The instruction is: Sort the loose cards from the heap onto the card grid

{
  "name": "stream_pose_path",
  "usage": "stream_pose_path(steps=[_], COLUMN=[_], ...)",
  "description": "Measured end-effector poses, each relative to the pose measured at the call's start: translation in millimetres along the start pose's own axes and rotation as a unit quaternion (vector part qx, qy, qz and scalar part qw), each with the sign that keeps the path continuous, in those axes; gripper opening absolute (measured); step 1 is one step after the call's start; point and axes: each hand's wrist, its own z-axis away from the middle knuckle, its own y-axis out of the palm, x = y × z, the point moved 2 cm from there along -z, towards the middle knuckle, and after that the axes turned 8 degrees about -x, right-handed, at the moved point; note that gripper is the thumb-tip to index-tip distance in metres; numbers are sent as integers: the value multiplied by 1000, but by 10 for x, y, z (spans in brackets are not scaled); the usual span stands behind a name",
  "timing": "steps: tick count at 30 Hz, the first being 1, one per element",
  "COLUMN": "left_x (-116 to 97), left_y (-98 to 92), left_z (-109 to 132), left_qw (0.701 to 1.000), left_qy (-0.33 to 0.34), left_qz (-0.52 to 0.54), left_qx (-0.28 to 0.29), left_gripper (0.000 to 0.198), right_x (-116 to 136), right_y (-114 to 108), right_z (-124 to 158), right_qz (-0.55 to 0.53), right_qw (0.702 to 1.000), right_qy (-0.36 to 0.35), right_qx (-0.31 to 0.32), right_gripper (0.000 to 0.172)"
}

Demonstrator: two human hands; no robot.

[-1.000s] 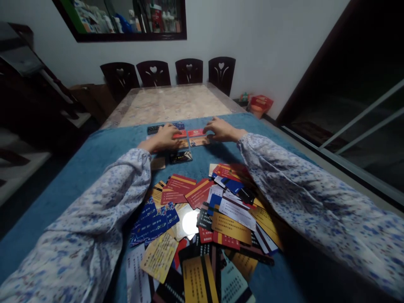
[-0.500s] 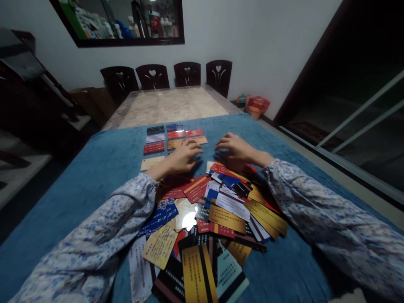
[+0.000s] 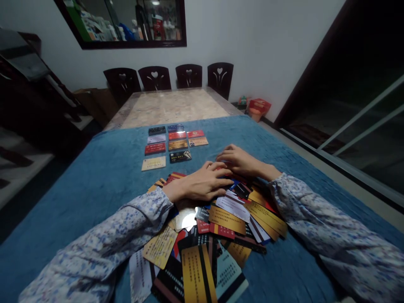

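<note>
A loose pile of bank and membership cards [image 3: 229, 213] lies in front of me, overlapping at many angles. My left hand [image 3: 203, 182] reaches across the pile's far part, palm down, fingers stretched and slightly apart. Beside it, my right hand [image 3: 241, 162] lies over the back right edge with its fingers curved downward. The fingertips of both hands nearly meet, and the cards right beneath them are hidden. I see no card clearly held in either hand. Beyond my left hand lie a black VIP card [image 3: 180, 156] and a cream card [image 3: 153, 163], each flat on the cloth.
Sorted cards, such as a dark red stack [image 3: 155, 149], a gold stack [image 3: 178, 145] and an orange card [image 3: 198, 142], form columns farther back. A blue cloth [image 3: 104, 176] covers this end of the marble-patterned table [image 3: 170, 103]. Dark chairs [image 3: 154, 78] stand behind it.
My left hand has moved right and toward me, from the sorted rows onto the pile, uncovering the black VIP card. My right hand has come down and slightly closer onto the pile's back edge.
</note>
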Motion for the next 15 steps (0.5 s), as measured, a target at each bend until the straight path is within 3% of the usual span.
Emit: stream_pose_path(steps=[7,12,15], left_x=[94,205,147], left_y=[-71,-174,-219], left_z=[188,314,312], left_qw=[999,997,995], left_qy=[-24,-70,-90], left_qz=[-24,-20,-45], left_qx=[-10,10,-3], left_gripper=[41,45,47], right_x=[135,145,110], right_y=[38,-15,-49], right_z=[-40,5,25], right_qz=[-33,-42,-43], right_qw=[998,998,998], right_qy=[8,7,17], right_qx=[50,47,45], right_gripper=[33,33,30])
